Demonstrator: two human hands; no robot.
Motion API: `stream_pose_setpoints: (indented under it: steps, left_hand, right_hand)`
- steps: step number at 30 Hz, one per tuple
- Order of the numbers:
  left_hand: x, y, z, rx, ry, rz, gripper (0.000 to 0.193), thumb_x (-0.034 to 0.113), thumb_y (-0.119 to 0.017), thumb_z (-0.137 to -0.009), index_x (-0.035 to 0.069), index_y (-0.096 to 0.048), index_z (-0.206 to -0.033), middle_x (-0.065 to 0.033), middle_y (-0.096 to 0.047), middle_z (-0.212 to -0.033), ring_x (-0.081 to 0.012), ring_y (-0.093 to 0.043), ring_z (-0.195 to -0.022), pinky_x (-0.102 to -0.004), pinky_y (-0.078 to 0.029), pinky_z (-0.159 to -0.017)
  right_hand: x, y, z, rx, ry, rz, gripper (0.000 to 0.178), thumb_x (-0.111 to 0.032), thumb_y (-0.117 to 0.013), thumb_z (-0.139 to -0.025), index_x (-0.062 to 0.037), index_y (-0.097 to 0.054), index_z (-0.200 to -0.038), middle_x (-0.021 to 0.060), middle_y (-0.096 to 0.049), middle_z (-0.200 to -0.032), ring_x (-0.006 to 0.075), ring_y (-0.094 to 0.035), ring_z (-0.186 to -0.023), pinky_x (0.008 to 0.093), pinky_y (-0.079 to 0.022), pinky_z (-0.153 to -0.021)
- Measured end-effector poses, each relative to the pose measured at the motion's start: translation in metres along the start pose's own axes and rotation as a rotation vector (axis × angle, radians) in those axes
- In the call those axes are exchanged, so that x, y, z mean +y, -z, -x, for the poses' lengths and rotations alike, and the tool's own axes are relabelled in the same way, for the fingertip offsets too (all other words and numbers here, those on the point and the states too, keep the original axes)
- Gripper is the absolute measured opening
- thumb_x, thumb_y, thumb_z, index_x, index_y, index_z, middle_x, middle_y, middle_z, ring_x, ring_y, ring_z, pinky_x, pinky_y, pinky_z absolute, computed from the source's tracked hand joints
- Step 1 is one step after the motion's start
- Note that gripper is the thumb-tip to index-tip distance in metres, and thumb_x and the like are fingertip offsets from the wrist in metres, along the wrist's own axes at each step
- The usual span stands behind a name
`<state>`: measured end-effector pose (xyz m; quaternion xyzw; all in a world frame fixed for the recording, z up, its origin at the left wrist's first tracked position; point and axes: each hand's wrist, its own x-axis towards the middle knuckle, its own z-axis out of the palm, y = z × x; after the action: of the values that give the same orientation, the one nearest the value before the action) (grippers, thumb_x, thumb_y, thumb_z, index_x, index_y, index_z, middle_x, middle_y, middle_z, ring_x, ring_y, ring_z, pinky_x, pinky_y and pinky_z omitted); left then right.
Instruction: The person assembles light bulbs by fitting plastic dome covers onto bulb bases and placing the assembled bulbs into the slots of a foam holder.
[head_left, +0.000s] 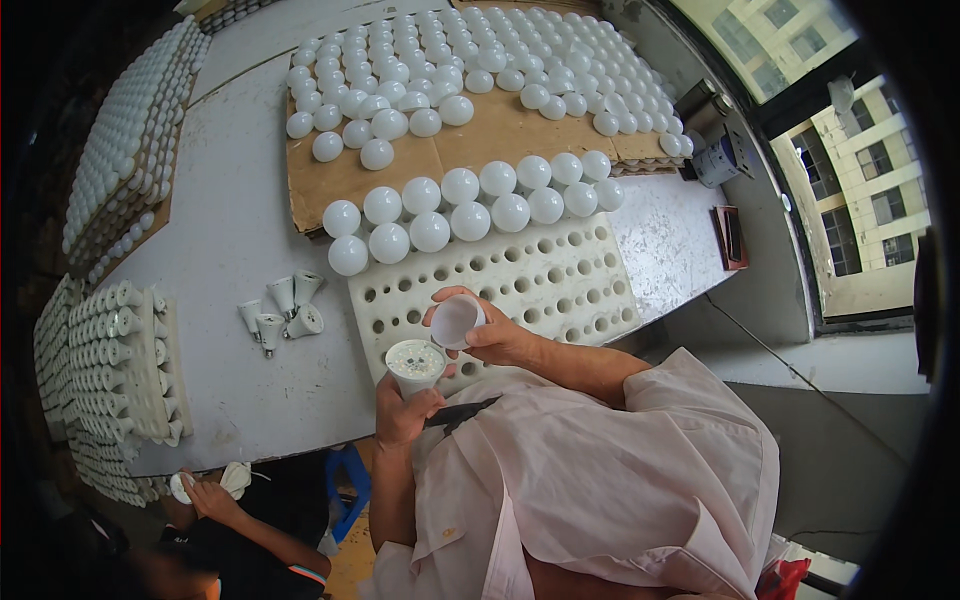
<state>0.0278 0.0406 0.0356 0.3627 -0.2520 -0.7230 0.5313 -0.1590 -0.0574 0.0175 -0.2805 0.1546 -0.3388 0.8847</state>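
Observation:
My left hand (402,415) is closed round an LED bulb base (415,364), its open top showing a round white board dotted with LEDs. Just above and to the right, my right hand (497,340) grips a white bulb cover (458,322) by its sides, with the hollow opening turned toward me. The cover and the base are close together but not joined. Beneath both hands lies a white foam tray (490,280) with rows of holes. Two rows of white domes (470,221) stand along its far part.
Beyond the tray, cardboard (460,130) carries many white domes. Several loose bulb bases (282,310) lie on the table at left, near stacked trays of bases (110,360). Stacked domes (140,130) stand far left. At lower left, a co-worker's hand (212,500) holds a white part.

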Motion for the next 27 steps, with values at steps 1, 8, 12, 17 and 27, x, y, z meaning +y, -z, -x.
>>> stream_pose_setpoints:
  steps: [1, 8, 12, 17, 27]
  left_hand:
    - [0.000, -0.002, -0.001, -0.010, 0.010, 0.032, 0.045, 0.004, -0.063, -0.075, -0.012, -0.052, -0.116, -0.0238, -0.066, -0.103, -0.0101, -0.057, -0.058, -0.0202, -0.043, -0.048]
    - [-0.007, 0.002, -0.005, -0.041, 0.034, 0.074, 0.040, 0.009, -0.064, -0.079, -0.014, -0.055, -0.111, -0.0243, -0.067, -0.099, -0.0096, -0.055, -0.054, -0.0193, -0.040, -0.044]
    - [0.008, -0.002, -0.002, -0.028, 0.122, -0.033, 0.045, 0.016, -0.072, -0.079, -0.010, -0.054, -0.111, -0.0228, -0.067, -0.096, -0.0099, -0.057, -0.055, -0.0201, -0.040, -0.042]
    - [0.031, -0.012, -0.003, 0.006, 0.236, -0.375, 0.026, 0.010, -0.071, -0.078, -0.006, -0.062, -0.097, -0.0116, -0.068, -0.083, -0.0077, -0.054, -0.053, -0.0218, -0.042, -0.045]
    - [0.032, -0.013, -0.005, -0.077, 0.321, -0.704, 0.032, 0.018, -0.077, -0.073, -0.005, -0.065, -0.092, -0.0062, -0.065, -0.072, -0.0092, -0.057, -0.054, -0.0237, -0.045, -0.048]
  right_hand:
    - [0.000, 0.000, 0.001, 0.003, 0.003, 0.001, 0.072, -0.022, -0.079, -0.071, -0.0150, -0.040, -0.132, 0.0108, -0.053, -0.122, 0.0195, -0.055, -0.104, 0.0327, -0.049, -0.073]
    - [-0.006, 0.004, 0.004, -0.009, -0.005, 0.069, 0.073, -0.024, -0.081, -0.070, -0.0142, -0.041, -0.130, 0.0099, -0.053, -0.121, 0.0192, -0.055, -0.105, 0.0320, -0.049, -0.076]
    - [-0.026, 0.002, 0.003, -0.085, 0.121, 0.790, 0.074, -0.023, -0.083, -0.066, -0.0108, -0.044, -0.128, 0.0083, -0.054, -0.120, 0.0202, -0.055, -0.106, 0.0353, -0.048, -0.083]
    - [-0.041, -0.026, 0.007, -0.231, 0.136, 1.343, 0.079, -0.025, -0.085, -0.062, -0.0076, -0.044, -0.127, 0.0107, -0.055, -0.115, 0.0268, -0.056, -0.108, 0.0387, -0.048, -0.088]
    - [-0.025, -0.025, 0.009, -0.410, 0.163, 1.421, 0.072, -0.019, -0.082, -0.063, -0.0044, -0.046, -0.124, 0.0148, -0.055, -0.113, 0.0334, -0.058, -0.100, 0.0417, -0.049, -0.085]
